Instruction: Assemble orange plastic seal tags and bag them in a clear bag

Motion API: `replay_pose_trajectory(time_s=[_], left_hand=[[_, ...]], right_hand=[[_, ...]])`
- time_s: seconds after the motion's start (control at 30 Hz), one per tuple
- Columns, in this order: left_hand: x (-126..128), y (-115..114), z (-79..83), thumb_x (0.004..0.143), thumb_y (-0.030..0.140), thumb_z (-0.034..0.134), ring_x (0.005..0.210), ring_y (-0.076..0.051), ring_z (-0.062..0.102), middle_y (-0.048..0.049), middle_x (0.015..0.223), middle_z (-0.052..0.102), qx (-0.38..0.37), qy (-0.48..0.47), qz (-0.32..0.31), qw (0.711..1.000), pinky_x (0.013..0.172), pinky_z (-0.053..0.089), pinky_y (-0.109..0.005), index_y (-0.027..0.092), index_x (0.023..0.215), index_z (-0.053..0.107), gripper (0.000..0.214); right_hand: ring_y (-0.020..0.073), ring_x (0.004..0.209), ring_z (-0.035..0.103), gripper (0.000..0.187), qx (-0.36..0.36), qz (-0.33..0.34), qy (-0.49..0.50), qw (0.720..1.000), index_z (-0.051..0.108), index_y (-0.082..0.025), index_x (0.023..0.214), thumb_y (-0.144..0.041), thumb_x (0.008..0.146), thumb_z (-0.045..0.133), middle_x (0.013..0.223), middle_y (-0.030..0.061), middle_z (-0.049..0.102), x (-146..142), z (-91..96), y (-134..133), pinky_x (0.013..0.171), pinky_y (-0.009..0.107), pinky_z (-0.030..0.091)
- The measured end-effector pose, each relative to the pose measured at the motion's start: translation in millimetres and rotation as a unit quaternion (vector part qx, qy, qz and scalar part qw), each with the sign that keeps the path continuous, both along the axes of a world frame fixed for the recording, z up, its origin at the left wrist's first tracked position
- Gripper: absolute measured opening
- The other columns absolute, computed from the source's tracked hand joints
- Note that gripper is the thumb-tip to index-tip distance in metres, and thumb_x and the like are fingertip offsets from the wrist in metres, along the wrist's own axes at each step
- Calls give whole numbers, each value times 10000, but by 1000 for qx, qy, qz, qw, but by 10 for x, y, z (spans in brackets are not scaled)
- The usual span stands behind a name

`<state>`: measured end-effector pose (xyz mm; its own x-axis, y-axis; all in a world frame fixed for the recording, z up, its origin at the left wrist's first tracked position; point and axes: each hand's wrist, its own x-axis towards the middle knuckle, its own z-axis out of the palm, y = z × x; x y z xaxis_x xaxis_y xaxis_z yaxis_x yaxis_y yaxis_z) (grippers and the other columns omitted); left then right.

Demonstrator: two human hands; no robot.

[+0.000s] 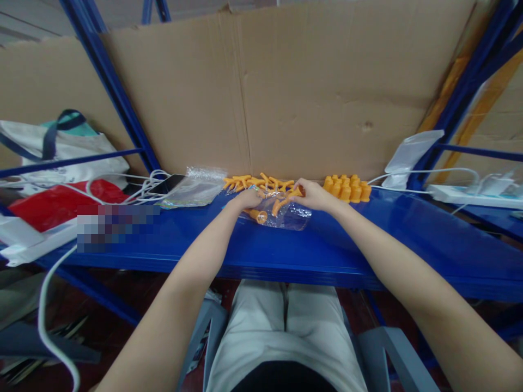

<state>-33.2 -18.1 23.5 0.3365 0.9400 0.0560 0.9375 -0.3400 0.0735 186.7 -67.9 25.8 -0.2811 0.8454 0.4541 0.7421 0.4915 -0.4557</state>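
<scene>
A clear plastic bag lies on the blue shelf top between my two hands. My left hand is closed at the bag's left side, gripping the film; its fingertips are partly hidden. An orange plastic piece with a flared round end lies below that hand, and another orange piece shows at the bag; whether each is inside it I cannot tell. My right hand pinches an orange flared piece at the bag's right edge. Behind both hands spreads a pile of orange branched pieces.
Orange bottle-shaped pieces stand in rows at the right. A stack of clear bags lies on the left. White cables, a red bag and a power strip flank the workspace. Cardboard walls the back.
</scene>
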Motion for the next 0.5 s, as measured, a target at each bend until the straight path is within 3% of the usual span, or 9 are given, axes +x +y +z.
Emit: replay_pose_trajectory(time_s=[0.13, 0.33, 0.5], left_hand=[[-1, -3, -8, 893, 189, 456, 1080, -200, 650, -58, 1129, 728, 8, 11, 10, 1000, 925, 468, -232, 204, 1115, 723, 348], [-1, 4, -18, 883, 238, 469, 996, -215, 675, -68, 1028, 749, 9, 13, 27, 1000, 854, 487, -233, 189, 1043, 748, 325], [2, 5, -9, 877, 237, 470, 1005, -208, 668, -58, 1036, 746, 5, 7, 15, 1000, 867, 483, -236, 208, 1048, 747, 326]], right_hand=[[157, 692, 546, 280, 16, 9, -71, 997, 514, -180, 920, -271, 732, 701, 738, 4, 582, -3, -24, -25, 623, 263, 379], [136, 669, 517, 340, -5, 36, -57, 998, 524, -190, 885, -340, 677, 746, 761, -5, 582, 23, -24, -32, 610, 247, 365], [151, 727, 568, 348, -2, 70, -24, 997, 604, -161, 899, -369, 669, 763, 831, 28, 649, 41, -45, 11, 659, 266, 419]])
